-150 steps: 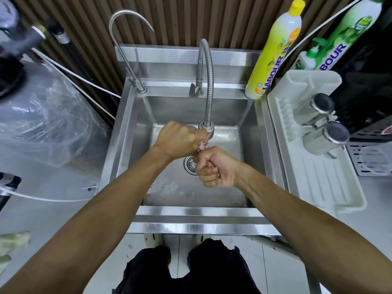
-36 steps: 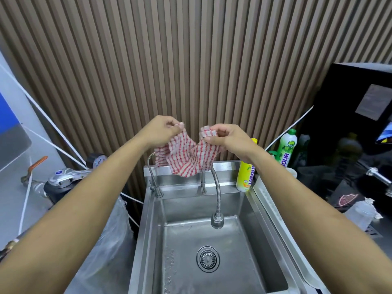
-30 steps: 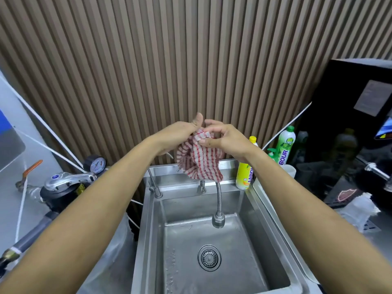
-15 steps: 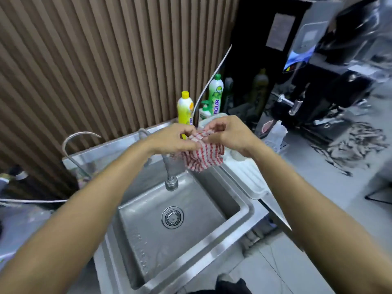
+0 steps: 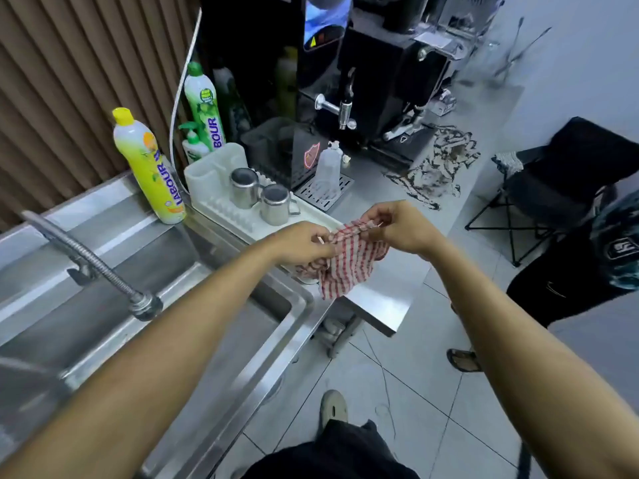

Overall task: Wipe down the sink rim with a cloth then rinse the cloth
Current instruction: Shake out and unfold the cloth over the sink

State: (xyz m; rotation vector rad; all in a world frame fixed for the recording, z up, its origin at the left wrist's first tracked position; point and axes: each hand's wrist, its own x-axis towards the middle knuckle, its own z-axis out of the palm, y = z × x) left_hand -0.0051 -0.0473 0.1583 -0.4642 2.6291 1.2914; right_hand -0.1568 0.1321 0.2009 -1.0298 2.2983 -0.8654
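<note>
Cloth (image 5: 349, 262), red-striped: pinched along top edge by left hand (image 5: 304, 242) and right hand (image 5: 401, 226), hanging below both, right of sink (image 5: 294, 312), over counter corner.

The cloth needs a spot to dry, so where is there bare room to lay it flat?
Bare steel counter lies in front of the drip grate, right of the white drying rack. The rack's back end is crowded with two steel cups. Both hands pinch the cloth.
</note>
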